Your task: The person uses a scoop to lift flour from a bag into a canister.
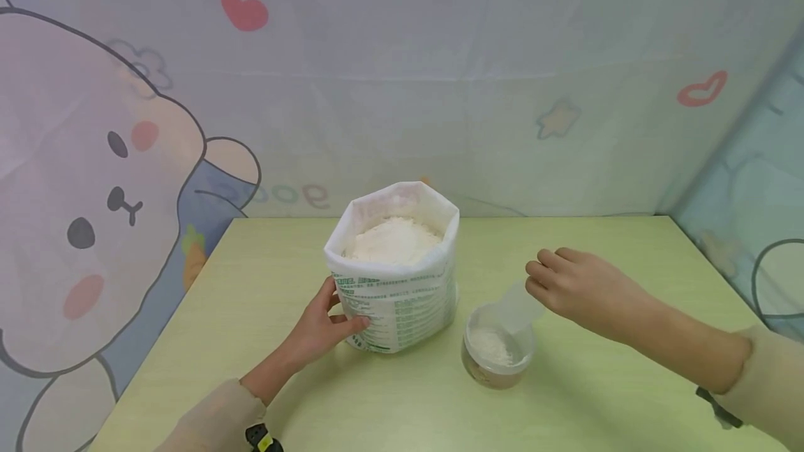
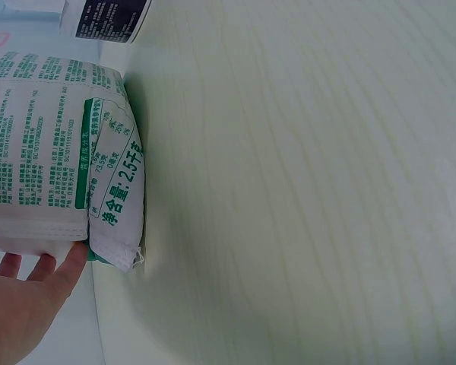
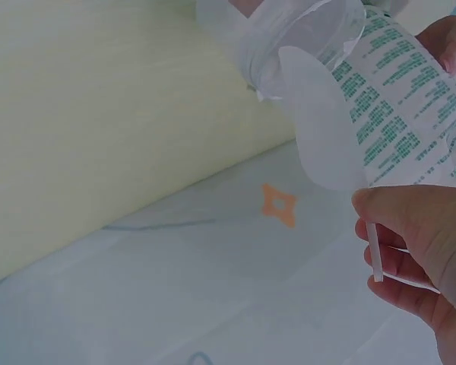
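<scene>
An open white flour bag (image 1: 392, 309) with green print stands upright on the table, its rim folded outward and white flour (image 1: 396, 241) filling it nearly to the top. My left hand (image 1: 326, 326) holds its lower left corner, thumb on the front face, fingers at the side. To the right of the bag sits a clear round jar (image 1: 480, 368) with some flour inside. My right hand (image 1: 578, 291) pinches the thin handle of a translucent white scoop (image 3: 323, 125). The scoop's blade tilts down into the jar's mouth. In the left wrist view, the jar's dark label (image 2: 110, 19) shows.
Beneath everything is a pale wood-grain table (image 1: 251, 284). A printed cloth (image 1: 402, 89) with a cartoon bear hangs behind and along the left side, and more cloth hangs at the right. Dark straps show at both sleeves.
</scene>
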Available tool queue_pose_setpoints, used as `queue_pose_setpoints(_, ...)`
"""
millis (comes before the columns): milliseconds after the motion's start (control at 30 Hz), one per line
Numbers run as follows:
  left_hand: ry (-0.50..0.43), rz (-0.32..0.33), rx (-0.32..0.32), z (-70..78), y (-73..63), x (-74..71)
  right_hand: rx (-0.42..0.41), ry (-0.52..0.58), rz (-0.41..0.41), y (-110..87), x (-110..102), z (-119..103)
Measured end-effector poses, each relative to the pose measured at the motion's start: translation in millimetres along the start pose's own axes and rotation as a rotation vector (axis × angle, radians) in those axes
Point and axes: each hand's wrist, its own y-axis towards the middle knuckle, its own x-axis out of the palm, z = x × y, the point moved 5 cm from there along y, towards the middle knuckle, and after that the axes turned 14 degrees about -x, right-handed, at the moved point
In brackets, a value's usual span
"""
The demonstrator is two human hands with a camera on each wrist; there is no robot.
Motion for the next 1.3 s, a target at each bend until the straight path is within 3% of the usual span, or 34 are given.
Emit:
queue_pose_setpoints(233, 0.012, -0.005, 0.016, 1.7, -1.0, 0.3, -0.043, -0.046, 0.0, 5.3, -1, -7)
queue_pose_setpoints(600, 0.002, 0.003, 0.011, -0.9, 1.2, 0.6, -0.039, -0.052, -0.001, 4.6, -3, -9)
queue_pose_setpoints(967, -0.006, 0.005, 0.002, -1.3, 0.9, 0.5, 0.035, 0.062, 0.014, -2.2, 0, -1)
queue_pose_setpoints(1167, -0.002, 0.007, 0.002, -0.8, 0.3, 0.2, 0.114, 0.148, 0.041, -9.0, 4, 6)
queue_pose_setpoints(1300, 0.0, -0.005, 0.002, 8.6, -5.9, 2.0, 0.143, 0.176, 0.071, -14.2, 8, 10)
